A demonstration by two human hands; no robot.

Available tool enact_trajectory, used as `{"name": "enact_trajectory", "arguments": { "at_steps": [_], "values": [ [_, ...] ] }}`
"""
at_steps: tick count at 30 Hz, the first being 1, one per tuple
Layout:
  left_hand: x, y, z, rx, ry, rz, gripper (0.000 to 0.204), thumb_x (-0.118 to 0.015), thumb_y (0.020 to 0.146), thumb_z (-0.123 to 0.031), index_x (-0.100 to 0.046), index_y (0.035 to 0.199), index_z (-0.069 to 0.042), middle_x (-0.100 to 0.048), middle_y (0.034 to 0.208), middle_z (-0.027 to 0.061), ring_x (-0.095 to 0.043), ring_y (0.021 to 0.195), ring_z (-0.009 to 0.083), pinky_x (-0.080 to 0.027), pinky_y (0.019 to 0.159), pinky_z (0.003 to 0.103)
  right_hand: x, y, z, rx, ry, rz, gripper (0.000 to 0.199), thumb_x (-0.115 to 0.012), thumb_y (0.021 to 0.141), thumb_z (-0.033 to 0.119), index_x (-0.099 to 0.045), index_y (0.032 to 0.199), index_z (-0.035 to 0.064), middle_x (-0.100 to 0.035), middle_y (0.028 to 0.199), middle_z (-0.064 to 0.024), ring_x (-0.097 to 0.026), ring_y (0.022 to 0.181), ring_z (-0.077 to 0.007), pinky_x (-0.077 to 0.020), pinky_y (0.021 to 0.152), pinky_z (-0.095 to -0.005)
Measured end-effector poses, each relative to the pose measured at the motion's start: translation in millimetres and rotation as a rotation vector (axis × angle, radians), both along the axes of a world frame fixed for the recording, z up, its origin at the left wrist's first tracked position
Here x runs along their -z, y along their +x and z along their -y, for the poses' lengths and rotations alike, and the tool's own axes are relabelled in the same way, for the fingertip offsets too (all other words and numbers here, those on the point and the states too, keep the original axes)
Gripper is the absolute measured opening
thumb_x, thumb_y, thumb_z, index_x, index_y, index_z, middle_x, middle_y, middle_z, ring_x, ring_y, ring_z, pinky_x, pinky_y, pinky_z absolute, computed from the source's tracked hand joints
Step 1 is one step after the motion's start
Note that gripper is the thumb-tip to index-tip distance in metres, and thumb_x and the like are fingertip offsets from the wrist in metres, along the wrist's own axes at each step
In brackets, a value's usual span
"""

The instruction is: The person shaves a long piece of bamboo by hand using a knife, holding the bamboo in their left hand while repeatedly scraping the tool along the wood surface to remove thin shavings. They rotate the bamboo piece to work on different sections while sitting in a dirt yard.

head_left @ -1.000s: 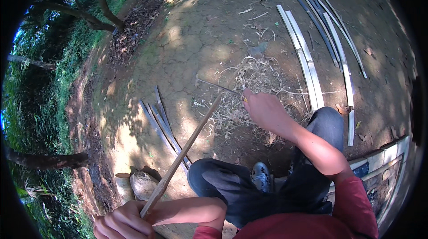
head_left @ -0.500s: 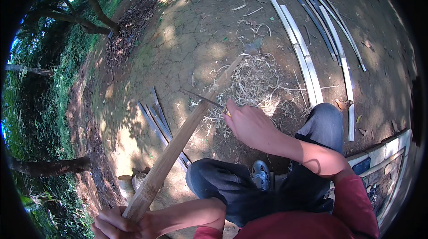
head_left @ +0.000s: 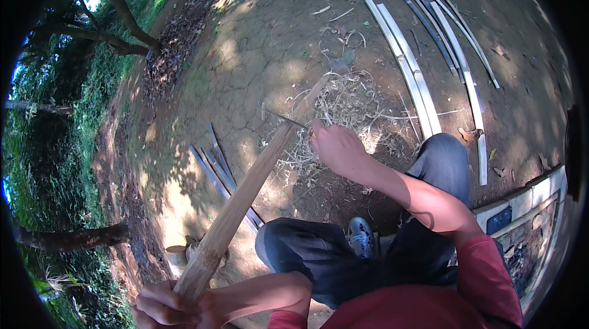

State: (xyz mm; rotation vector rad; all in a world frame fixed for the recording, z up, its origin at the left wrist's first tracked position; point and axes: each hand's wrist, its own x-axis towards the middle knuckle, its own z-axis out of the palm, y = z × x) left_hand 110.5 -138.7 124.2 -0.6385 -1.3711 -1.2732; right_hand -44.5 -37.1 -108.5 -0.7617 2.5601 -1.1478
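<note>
I sit on bare earth with a long tan bamboo pole (head_left: 245, 188) running from the lower left up toward the middle. My left hand (head_left: 162, 304) grips its near end at the bottom edge. My right hand (head_left: 334, 148) is closed on the handle of a thin dark blade (head_left: 282, 118), which lies across the pole about two thirds of the way up. The pole's far tip reaches over a pile of pale shavings (head_left: 353, 99).
Long split bamboo slats (head_left: 408, 68) lie on the ground at upper right. Several dark strips (head_left: 218, 166) lie left of the pole. A cut stump (head_left: 177, 255) stands by my left knee. A white board (head_left: 527, 191) edges the right. Tree trunks and greenery fill the left.
The pole has turned from edge-on to its broad side and now reaches farther up. My right hand has shifted left, bringing the blade against the pole.
</note>
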Motion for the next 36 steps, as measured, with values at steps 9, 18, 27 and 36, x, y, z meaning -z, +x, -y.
{"name": "enact_trajectory", "arguments": {
  "at_steps": [9, 18, 27, 36],
  "values": [
    [-3, 11, 15, 0.04, -0.039, 0.093, 0.052, -0.043, 0.095, -0.025, -0.025, 0.048, -0.019, -0.021, 0.041, -0.0049, -0.022, 0.032, 0.0054, -0.023, 0.031, 0.017, -5, 8, 2, -0.042, 0.021, 0.001, 0.027, -0.053, 0.091, 0.019, -0.052, 0.101, -0.006, -0.062, 0.067, -0.0231, -0.064, 0.071, -0.0403, -0.0503, 0.064, -0.0487],
    [-2, 6, 18, -0.186, 0.146, 0.029, 0.052, -0.046, 0.096, -0.02, -0.023, 0.049, -0.019, -0.02, 0.043, -0.0048, -0.018, 0.034, 0.0056, -0.02, 0.031, 0.018, -20, 19, 6, -0.047, 0.013, 0.019, 0.028, -0.054, 0.09, 0.018, -0.05, 0.103, -0.0062, -0.062, 0.068, -0.0219, -0.064, 0.072, -0.0405, -0.0506, 0.065, -0.0485],
    [-2, -3, 15, -0.513, 0.303, -0.007, 0.047, -0.051, 0.094, -0.021, -0.025, 0.055, -0.018, -0.019, 0.047, -0.0044, -0.016, 0.038, 0.0061, -0.016, 0.031, 0.02, 17, 3, 25, -0.026, 0.051, 0.004, 0.029, -0.053, 0.091, 0.017, -0.049, 0.105, -0.0073, -0.062, 0.068, -0.023, -0.064, 0.07, -0.0413, -0.0507, 0.066, -0.0495],
    [0, 7, 19, -0.315, 0.277, 0.051, 0.047, -0.051, 0.093, -0.02, -0.024, 0.055, -0.019, -0.019, 0.047, -0.0045, -0.015, 0.038, 0.0058, -0.015, 0.032, 0.02, 43, -5, 25, 0.022, 0.035, -0.056, 0.028, -0.052, 0.091, 0.018, -0.049, 0.103, -0.0072, -0.061, 0.066, -0.0252, -0.064, 0.07, -0.0432, -0.0515, 0.066, -0.0496]
  ]
}}
